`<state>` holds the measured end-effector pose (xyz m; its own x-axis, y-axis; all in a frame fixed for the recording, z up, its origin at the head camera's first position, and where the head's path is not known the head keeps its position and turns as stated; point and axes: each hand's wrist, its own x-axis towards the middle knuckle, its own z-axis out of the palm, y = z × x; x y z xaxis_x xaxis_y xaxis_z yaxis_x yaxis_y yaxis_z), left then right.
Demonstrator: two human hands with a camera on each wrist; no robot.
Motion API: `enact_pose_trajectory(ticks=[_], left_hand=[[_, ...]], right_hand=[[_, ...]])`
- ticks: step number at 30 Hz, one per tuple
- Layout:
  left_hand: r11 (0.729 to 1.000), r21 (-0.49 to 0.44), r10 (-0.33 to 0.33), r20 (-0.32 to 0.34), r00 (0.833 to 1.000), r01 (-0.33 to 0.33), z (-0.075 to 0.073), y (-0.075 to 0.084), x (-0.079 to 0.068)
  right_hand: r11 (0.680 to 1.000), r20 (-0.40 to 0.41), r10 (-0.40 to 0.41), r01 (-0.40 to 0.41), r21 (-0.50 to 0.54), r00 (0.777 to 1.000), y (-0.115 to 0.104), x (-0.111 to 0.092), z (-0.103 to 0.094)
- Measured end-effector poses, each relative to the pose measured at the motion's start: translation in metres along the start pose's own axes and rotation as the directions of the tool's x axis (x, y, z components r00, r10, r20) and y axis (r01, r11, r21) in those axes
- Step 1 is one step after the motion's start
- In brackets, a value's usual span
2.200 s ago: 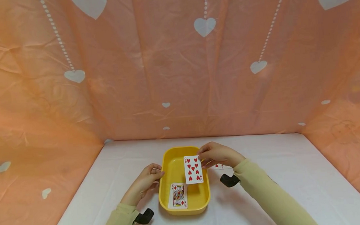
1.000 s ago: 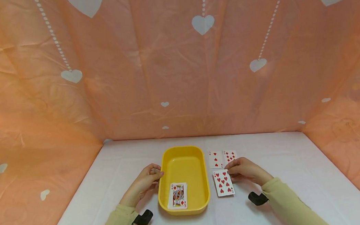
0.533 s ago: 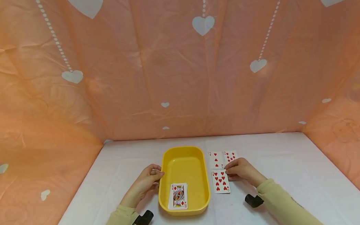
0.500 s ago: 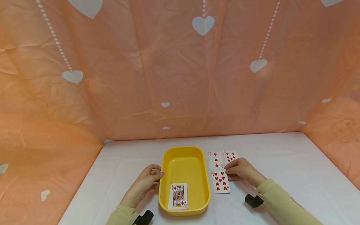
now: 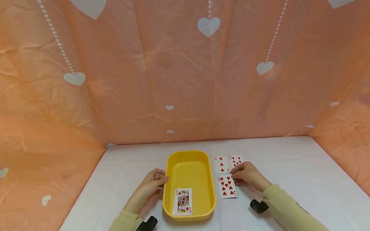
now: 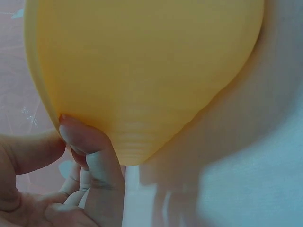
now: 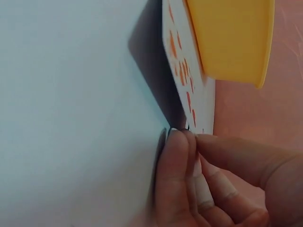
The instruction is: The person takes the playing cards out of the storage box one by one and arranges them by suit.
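My right hand (image 5: 247, 175) pinches a nine of hearts playing card (image 5: 226, 186) by its top right corner, thumb and fingers together. In the right wrist view the card (image 7: 180, 61) slants up from the table, with a dark shadow beneath it. My left hand (image 5: 149, 186) holds the left rim of a yellow tray (image 5: 210, 184) between thumb and forefinger. The left wrist view shows these fingertips (image 6: 83, 135) right at the tray's edge (image 6: 142, 71). A small stack of cards lies in the tray's near left corner, topped by a king of diamonds (image 5: 183, 202).
Just beyond the nine, a three of hearts (image 5: 221, 165) and a diamonds card (image 5: 235, 159) lie side by side, the latter partly behind my right fingers. The white tabletop (image 5: 287, 173) is enclosed by orange cloth (image 5: 182, 76) with white hearts.
My right hand has carried the nine of hearts from over the tray to the table on its right, then shifted it slightly left below the three. My left hand and the tray have stayed put.
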<state>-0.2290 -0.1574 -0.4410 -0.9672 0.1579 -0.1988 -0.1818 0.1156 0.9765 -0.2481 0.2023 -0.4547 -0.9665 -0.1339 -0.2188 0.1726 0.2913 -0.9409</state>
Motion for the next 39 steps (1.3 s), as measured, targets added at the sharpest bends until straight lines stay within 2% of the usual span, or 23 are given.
enact_pose_trajectory(ticks=[12,19,26,33,39], left_hand=[[1.000,0.001,0.010,0.008,1.000,-0.010,0.000,0.000,-0.001],[1.000,0.010,0.006,-0.005,1.000,-0.006,0.000,0.000,0.000],[1.000,0.004,-0.009,-0.019,1.000,0.009,0.001,0.000,0.001],[1.000,0.001,-0.012,-0.024,1.000,0.012,0.002,-0.001,0.002],[1.000,-0.010,-0.013,-0.014,1.000,0.013,0.001,-0.001,0.001]], right_hand=[[1.000,-0.034,-0.017,0.017,-0.004,0.999,-0.003,-0.004,-0.003],[0.998,-0.074,-0.032,0.028,-0.055,0.997,-0.019,-0.007,-0.006],[0.992,0.015,-0.125,0.125,-0.023,0.992,-0.049,-0.009,-0.003],[0.985,0.132,-0.170,0.174,-0.022,0.977,-0.088,-0.009,0.020],[0.971,0.252,-0.227,0.239,-0.019,0.941,-0.112,0.000,0.049]])
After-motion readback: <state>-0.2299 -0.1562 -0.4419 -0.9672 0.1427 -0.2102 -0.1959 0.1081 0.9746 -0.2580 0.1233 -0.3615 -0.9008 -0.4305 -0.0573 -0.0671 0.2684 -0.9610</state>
